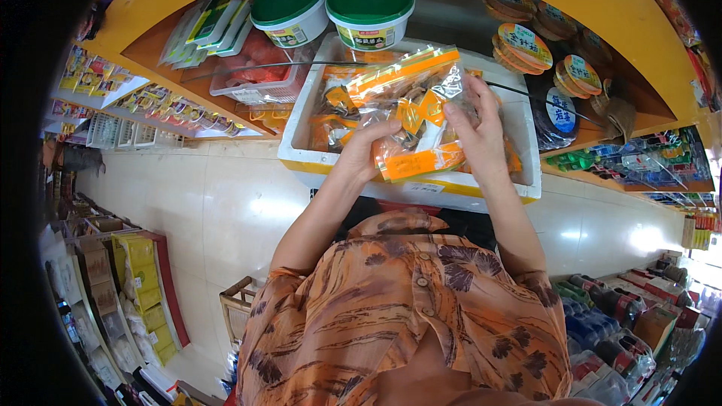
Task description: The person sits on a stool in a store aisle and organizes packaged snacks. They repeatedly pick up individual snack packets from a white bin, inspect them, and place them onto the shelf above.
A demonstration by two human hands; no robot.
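Note:
A clear plastic food packet with orange ends (423, 160) is held between my two hands, above a white polystyrene box (296, 141). My left hand (369, 144) grips its left side, thumb on top. My right hand (479, 124) holds the right side, thumb on the plastic and fingers behind. Another orange-topped clear packet (406, 76) lies against it at the back; whether it is also held is unclear. More packets of the same kind (333, 132) lie inside the box, partly hidden by my hands.
White tubs with green lids (369, 3) stand behind the box. A pink plastic basket (256, 90) is at its left, round orange-labelled packs (524, 48) at its right. A thin dark rod (524, 93) crosses the box. Bottle packs (609, 316) stand on the floor at lower right.

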